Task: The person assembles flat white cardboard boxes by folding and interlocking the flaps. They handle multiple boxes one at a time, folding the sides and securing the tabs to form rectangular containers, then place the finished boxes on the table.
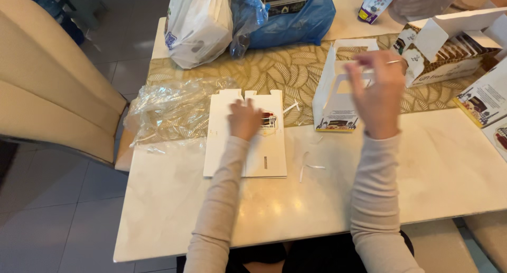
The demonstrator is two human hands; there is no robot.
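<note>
I am pressing my left hand [244, 118] flat on the unfolded white carton [246, 134], while my right hand [377, 90], right of it, is pinching a thin strip [381, 65]. The strip could stick crooked if the carton slides.

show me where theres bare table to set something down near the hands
Bare marble table lies between the right hand and the near edge, and near-left of the flat white card under the left hand. Crowded: far side with bags, clear plastic wrap, upright box, open carton.
</note>
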